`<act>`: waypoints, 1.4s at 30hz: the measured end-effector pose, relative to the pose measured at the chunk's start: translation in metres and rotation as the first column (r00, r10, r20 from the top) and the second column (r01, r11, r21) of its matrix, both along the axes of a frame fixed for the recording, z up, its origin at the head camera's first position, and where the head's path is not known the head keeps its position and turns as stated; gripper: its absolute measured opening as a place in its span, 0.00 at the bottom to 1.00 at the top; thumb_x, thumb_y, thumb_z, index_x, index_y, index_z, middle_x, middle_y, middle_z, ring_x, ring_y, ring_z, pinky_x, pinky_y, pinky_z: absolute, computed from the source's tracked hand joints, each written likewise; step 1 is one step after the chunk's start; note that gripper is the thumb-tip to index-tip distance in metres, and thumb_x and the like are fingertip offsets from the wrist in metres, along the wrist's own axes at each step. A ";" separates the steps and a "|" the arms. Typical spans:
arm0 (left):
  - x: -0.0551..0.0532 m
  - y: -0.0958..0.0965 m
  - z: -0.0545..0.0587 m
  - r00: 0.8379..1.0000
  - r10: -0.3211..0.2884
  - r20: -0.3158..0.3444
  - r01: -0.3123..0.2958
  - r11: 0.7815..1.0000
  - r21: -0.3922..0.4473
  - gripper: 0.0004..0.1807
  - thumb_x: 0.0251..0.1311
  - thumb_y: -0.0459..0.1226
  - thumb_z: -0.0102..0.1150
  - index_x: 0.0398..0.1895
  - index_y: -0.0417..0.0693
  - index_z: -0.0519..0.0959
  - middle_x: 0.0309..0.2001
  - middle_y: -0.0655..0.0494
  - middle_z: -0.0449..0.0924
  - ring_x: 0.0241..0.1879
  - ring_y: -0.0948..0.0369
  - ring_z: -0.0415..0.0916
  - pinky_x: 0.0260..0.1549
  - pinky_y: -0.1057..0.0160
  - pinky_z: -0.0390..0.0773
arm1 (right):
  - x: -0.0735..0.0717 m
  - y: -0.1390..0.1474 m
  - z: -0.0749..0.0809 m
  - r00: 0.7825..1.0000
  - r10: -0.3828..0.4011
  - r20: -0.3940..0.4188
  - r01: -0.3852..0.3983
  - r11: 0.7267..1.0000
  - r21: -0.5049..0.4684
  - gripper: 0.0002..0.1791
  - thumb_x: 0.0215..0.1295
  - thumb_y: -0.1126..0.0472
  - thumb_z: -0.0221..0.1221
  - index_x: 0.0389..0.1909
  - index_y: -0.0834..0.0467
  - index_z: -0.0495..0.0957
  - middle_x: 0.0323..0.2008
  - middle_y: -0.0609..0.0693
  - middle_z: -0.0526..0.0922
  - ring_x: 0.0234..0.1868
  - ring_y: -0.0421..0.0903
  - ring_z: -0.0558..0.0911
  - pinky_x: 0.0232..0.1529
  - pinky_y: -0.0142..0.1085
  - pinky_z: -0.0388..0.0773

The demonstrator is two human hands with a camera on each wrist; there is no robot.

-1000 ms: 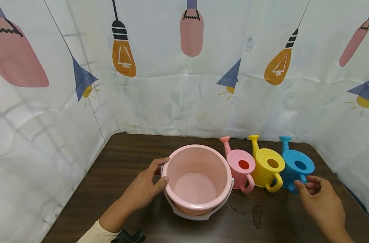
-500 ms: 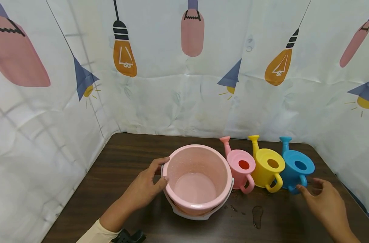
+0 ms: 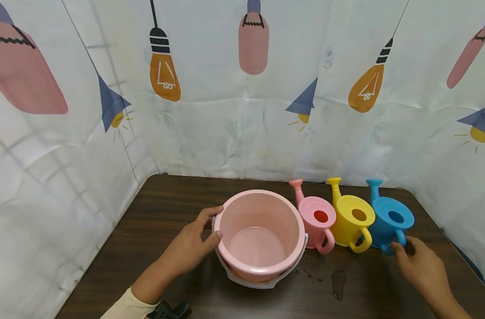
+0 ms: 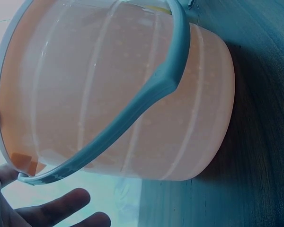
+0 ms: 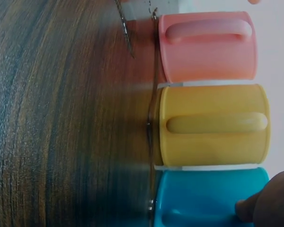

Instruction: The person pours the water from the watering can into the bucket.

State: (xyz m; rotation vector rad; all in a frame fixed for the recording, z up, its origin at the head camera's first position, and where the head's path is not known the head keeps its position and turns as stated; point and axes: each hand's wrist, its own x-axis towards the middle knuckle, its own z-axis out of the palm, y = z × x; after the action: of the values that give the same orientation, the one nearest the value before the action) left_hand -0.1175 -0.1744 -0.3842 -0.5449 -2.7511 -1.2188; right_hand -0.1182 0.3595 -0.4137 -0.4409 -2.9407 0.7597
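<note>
A pink bucket [image 3: 262,266] with a pale swing handle [image 4: 132,118] stands on the dark wood-grain table, a little liquid glinting at its bottom. My left hand [image 3: 188,246] grips its left rim, thumb over the edge; the other fingers spread loosely beside the wall in the left wrist view. To the right, pink [image 3: 316,221], yellow [image 3: 352,221] and blue [image 3: 392,221] watering cans stand in a row, spouts away from me. My right hand [image 3: 424,268] holds the blue can's handle [image 3: 400,238] low down, thumb on the near side, fingers partly hidden behind it.
Small puddles [image 3: 338,285] and drops of liquid lie on the table [image 3: 174,195] in front of the cans. A white printed sheet [image 3: 226,133] hangs behind and at both sides. A dark strap [image 3: 168,310] shows at my left wrist.
My right hand has slid slightly down along the blue watering can's handle, its fingers opening and then closing in again. The left hand and the bucket have stayed in place.
</note>
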 end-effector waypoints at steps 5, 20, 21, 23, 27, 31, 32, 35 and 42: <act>0.000 0.000 0.000 1.000 -0.002 0.004 0.002 1.000 0.006 0.29 0.70 0.48 0.56 0.73 0.63 0.63 0.55 0.56 0.82 0.56 0.54 0.79 0.50 0.40 0.75 | 0.000 0.000 -0.003 0.999 -0.007 -0.043 0.006 1.000 -0.014 0.30 0.80 0.53 0.51 0.59 0.81 0.66 0.42 0.75 0.80 0.33 0.60 0.81 0.25 0.47 0.73; 0.001 0.000 0.000 1.000 -0.006 0.001 0.006 1.000 0.013 0.29 0.70 0.47 0.57 0.72 0.64 0.64 0.53 0.60 0.82 0.54 0.56 0.79 0.50 0.44 0.75 | 0.003 0.010 0.001 0.992 -0.076 -0.099 0.081 0.996 0.041 0.24 0.80 0.56 0.47 0.55 0.78 0.69 0.27 0.64 0.79 0.26 0.56 0.76 0.27 0.51 0.69; 0.001 0.000 0.000 1.000 -0.005 0.002 0.005 1.000 0.014 0.29 0.70 0.47 0.57 0.72 0.64 0.64 0.53 0.60 0.82 0.54 0.56 0.79 0.50 0.44 0.74 | 0.003 0.011 0.003 0.992 -0.074 -0.101 0.079 0.996 0.044 0.24 0.80 0.57 0.47 0.56 0.78 0.69 0.28 0.64 0.79 0.26 0.56 0.76 0.27 0.51 0.69; 0.001 0.000 0.000 1.000 -0.004 0.003 0.004 1.000 0.016 0.29 0.70 0.47 0.57 0.72 0.64 0.64 0.53 0.60 0.82 0.55 0.56 0.79 0.50 0.43 0.74 | 0.003 0.013 0.007 0.990 -0.088 -0.110 0.094 0.994 0.050 0.24 0.80 0.57 0.47 0.56 0.78 0.68 0.30 0.68 0.79 0.27 0.58 0.77 0.29 0.53 0.69; 0.001 0.001 0.000 1.000 0.010 0.001 -0.010 1.000 0.009 0.29 0.69 0.48 0.57 0.72 0.66 0.65 0.52 0.61 0.83 0.55 0.56 0.79 0.50 0.44 0.74 | 0.003 0.016 0.015 0.988 -0.114 -0.106 0.121 0.991 0.061 0.26 0.81 0.56 0.44 0.59 0.79 0.65 0.29 0.68 0.77 0.25 0.58 0.74 0.28 0.52 0.68; 0.002 0.001 0.000 1.000 0.019 -0.002 -0.019 1.000 0.006 0.29 0.69 0.48 0.58 0.72 0.66 0.65 0.52 0.61 0.83 0.55 0.56 0.79 0.50 0.45 0.74 | 0.005 0.021 0.026 0.987 -0.104 -0.125 0.114 0.990 0.077 0.26 0.82 0.58 0.42 0.59 0.81 0.63 0.27 0.68 0.75 0.23 0.56 0.73 0.25 0.49 0.67; 0.002 0.001 0.000 1.000 0.020 -0.002 -0.020 1.000 0.006 0.29 0.69 0.48 0.58 0.72 0.66 0.65 0.52 0.62 0.83 0.55 0.56 0.79 0.50 0.45 0.74 | 0.006 0.022 0.029 0.985 -0.101 -0.138 0.113 0.990 0.082 0.26 0.82 0.59 0.42 0.58 0.82 0.63 0.29 0.71 0.76 0.23 0.59 0.74 0.25 0.51 0.69; 0.002 0.001 0.000 1.000 0.021 -0.004 -0.021 1.000 0.006 0.29 0.69 0.48 0.58 0.72 0.66 0.65 0.52 0.62 0.83 0.55 0.57 0.79 0.50 0.45 0.74 | 0.006 0.024 0.038 0.980 -0.112 -0.167 0.127 0.989 0.081 0.26 0.81 0.60 0.42 0.60 0.83 0.62 0.39 0.80 0.74 0.31 0.69 0.77 0.32 0.57 0.71; 0.002 0.001 0.000 1.000 0.021 -0.006 -0.020 1.000 0.003 0.29 0.69 0.48 0.57 0.72 0.66 0.65 0.51 0.63 0.82 0.54 0.57 0.79 0.49 0.46 0.75 | 0.004 0.024 0.050 0.942 -0.134 -0.309 0.143 0.990 0.006 0.25 0.82 0.65 0.39 0.64 0.85 0.59 0.52 0.85 0.69 0.40 0.76 0.75 0.31 0.46 0.73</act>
State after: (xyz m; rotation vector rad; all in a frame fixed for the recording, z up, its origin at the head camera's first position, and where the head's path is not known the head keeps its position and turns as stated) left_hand -0.1155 -0.1731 -0.3838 -0.5176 -2.7426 -1.2155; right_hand -0.1140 0.3836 -0.3635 -0.4732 -2.5974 0.6967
